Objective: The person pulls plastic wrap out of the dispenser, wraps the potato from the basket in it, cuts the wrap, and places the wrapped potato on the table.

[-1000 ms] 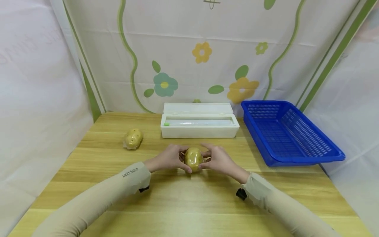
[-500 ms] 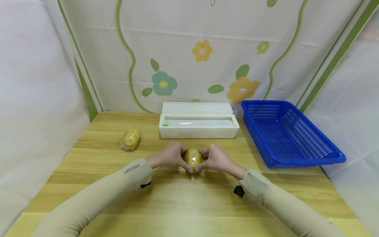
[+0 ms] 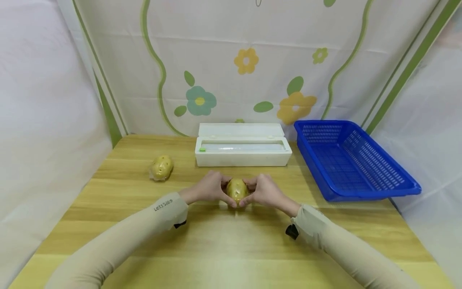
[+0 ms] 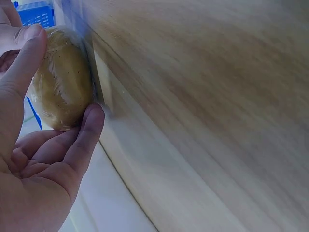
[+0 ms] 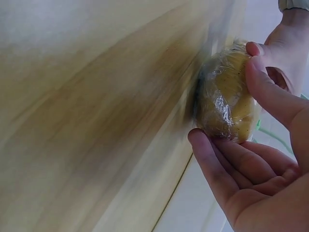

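A potato point(image 3: 237, 190) wrapped in clear cling film sits low over the middle of the table, between both hands. From its left side my left hand point(image 3: 210, 188) grips it, thumb toward me and fingers behind. My right hand point(image 3: 268, 191) grips the opposite side the same way, and the two thumb tips nearly meet in front. Creased film shows on the potato point(image 4: 65, 79) in the left wrist view. In the right wrist view, film bunches on the potato point(image 5: 227, 96) near the table side. The fingers behind it are partly hidden in the head view.
Another film-wrapped potato point(image 3: 161, 167) lies at the left. Behind the hands stands a white cling film box point(image 3: 243, 159), lid raised, roll inside, with a green slider point(image 3: 202, 149). A blue plastic basket point(image 3: 333, 192) stands at the right on the wooden table point(image 3: 231, 249).
Both hands have closed in round the potato; the right fingers, spread a second ago, now curl behind it, and the thumbs have drawn together in front. The box, basket and other potato stay put.
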Demonstrator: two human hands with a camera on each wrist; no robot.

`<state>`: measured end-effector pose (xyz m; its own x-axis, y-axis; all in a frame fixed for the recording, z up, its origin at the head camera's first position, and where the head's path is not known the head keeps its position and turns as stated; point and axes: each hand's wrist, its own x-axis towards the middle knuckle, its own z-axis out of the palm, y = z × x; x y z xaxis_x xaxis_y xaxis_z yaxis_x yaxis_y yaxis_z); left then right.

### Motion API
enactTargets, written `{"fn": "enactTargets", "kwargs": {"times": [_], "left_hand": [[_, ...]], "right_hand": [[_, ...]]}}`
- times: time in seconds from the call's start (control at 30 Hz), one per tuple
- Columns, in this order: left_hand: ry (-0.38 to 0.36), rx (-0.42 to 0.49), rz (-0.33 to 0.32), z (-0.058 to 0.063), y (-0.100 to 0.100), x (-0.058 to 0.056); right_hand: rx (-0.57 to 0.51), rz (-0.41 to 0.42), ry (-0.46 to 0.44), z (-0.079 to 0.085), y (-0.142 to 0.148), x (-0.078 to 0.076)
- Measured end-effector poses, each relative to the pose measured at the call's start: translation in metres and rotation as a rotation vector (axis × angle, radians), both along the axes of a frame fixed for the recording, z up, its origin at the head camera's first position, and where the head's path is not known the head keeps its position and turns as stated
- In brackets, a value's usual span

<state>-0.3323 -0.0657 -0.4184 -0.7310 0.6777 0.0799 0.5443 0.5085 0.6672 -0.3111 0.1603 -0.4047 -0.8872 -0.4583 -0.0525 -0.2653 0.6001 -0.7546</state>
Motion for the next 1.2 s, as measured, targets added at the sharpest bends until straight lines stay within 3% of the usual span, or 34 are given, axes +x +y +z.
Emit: {"fn": "enactTargets", "kwargs": {"times": [0.1,0.37,0.6,0.9,1.03,1.2], "left_hand": [[0.023,0.0,-0.004,-0.001,0.0,-0.001],[-0.016,-0.033,-0.028,0.003,0.001,0.001],[-0.008,-0.074,0.043,0.004,0.0,0.007],[0.002,-0.064,0.059,0.003,0.004,0.01],[0.041,-0.062,0.05,0.004,-0.01,0.01],[0.091,-0.112,0.049,0.005,-0.046,0.012]], "right_hand": [[-0.02,-0.023,-0.022,-0.001,0.002,0.0],[0.018,0.007,0.01,0.001,0.007,0.001],[-0.009,0.05,0.023,-0.005,0.013,-0.002],[-0.205,0.026,-0.138,-0.001,0.019,0.001],[-0.224,0.01,-0.145,0.002,0.023,0.002],[-0.253,-0.017,-0.16,0.0,0.03,0.001]]}}
